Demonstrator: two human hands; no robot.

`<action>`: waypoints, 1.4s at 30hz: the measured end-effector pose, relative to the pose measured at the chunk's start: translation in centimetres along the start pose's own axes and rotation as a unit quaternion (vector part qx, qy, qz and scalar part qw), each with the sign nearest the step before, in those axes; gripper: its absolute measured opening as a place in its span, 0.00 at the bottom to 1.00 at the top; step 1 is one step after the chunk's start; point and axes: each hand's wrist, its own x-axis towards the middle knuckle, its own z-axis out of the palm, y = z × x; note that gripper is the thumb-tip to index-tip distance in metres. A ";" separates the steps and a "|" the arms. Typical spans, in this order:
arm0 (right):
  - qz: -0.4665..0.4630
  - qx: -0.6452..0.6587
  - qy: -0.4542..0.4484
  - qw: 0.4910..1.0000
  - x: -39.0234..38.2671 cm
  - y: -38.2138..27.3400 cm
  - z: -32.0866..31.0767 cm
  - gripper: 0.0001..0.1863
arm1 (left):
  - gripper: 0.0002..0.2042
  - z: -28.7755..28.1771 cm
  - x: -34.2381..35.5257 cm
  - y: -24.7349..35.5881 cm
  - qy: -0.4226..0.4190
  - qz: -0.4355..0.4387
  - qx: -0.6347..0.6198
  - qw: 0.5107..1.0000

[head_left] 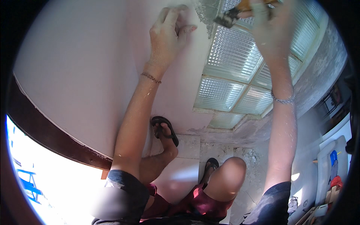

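My left hand (169, 32) is raised by the pale wall (93, 63), its fingers bent and the thumb held apart; nothing shows in it. Pale dust covers its skin. My right hand (273, 28), blurred, is closed round a hand tool with an orange-brown handle and a dark blocky end (226, 19). That dark end points left, over the border of the glass block panel (234, 52). Which tool it is, I cannot tell. Between my hands, a rough grey patch (207, 13) of bare render runs beside the panel.
A brown curved edge (56, 131) bounds the wall on the left, with a blue stand (30, 185) beyond. Rubble (247, 157) lies on the tiled floor (183, 165) near my sandalled feet. At right, a pale surface (322, 176) carries assorted items, including a blue one (333, 156).
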 end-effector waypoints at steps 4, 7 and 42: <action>-0.016 -0.169 -0.192 0.967 -1.4 0.0 0.7 0.23 | 0.27 0.0 -0.1 -0.4 0.011 -0.010 -0.016 1.000; -0.003 -0.009 -0.037 0.999 -1.7 -0.2 0.4 0.24 | 0.27 0.0 -0.3 -0.7 0.016 -0.003 -0.028 0.999; -0.031 -0.059 -0.041 0.997 -0.9 0.0 0.9 0.23 | 0.24 0.0 -0.4 -0.4 0.008 0.006 -0.036 0.999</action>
